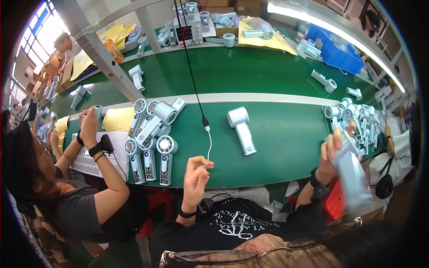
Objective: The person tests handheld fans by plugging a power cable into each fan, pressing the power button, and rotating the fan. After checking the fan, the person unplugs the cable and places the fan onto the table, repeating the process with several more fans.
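My left hand (pixel 195 181) is raised at the near edge of the green table, thumb and fingers pinched at the lower end of a white charging cable (pixel 211 144). That cable hangs from a black cord; its tip is hidden by my fingers. At the right, my right hand (pixel 330 154) grips a light-blue handheld fan (pixel 351 172), smeared by motion. Between my hands, farther in, a single handheld fan (pixel 241 130) lies on the table. Left of my left hand stands a group of similar fans (pixel 152 145), several with exposed circuit boards in their handles.
A big pile of fans (pixel 357 120) covers the table's right end. A co-worker's hands (pixel 90 125) work at the left beside a yellow sheet (pixel 117 119). Behind a pale rail (pixel 268 98) runs another green surface with a blue bin (pixel 333 49) and a red-digit display (pixel 184 34).
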The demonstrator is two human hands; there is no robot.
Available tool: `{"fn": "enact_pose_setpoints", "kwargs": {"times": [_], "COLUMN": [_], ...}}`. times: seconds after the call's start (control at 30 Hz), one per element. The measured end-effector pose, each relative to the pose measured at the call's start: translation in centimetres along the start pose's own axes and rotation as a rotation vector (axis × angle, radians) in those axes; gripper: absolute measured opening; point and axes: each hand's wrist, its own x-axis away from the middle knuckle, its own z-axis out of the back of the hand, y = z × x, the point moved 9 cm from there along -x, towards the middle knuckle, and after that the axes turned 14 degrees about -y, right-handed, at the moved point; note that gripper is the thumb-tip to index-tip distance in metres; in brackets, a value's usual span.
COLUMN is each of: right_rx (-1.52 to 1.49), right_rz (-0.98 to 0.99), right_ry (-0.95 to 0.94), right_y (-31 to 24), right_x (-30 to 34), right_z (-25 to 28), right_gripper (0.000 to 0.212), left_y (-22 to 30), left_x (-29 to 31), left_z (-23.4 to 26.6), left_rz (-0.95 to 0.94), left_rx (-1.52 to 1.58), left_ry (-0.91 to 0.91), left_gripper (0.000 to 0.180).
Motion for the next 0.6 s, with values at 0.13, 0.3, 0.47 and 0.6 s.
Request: {"fn": "enact_pose_setpoints", "kwargs": {"times": [0.13,0.3,0.47,0.6], "right_rx": [2.042,0.734,1.109,0.771], "right_rz": [0.190,-0.011,0.158,0.095], "right_ry": [0.085,-0.320,0.232,0.826], "right_y": [-3.1,-3.5,-0.9,0.1], "right_x": [0.6,2.2,1.7,7.0], "right_z": [-6.2,-1.8,-1.9,5.6], "right_gripper": [0.101,0.096,0.086,0.076], "left_y": [0.6,0.0,-1.3,-1.1], "left_x": [-0.4,-0.8,-1.2,-1.2], "left_z": [-0.7,-0.9,-2.1,-2.4], "left_rz": [-0.014,0.015,0.149,0.122], "left_rx": [-0.221,-0.301,-0.206,-0.156], "left_ry": [0.003,-0.010,-0.102,-0.124], "left_gripper": [0.034,0.031,0.030,0.030]}}
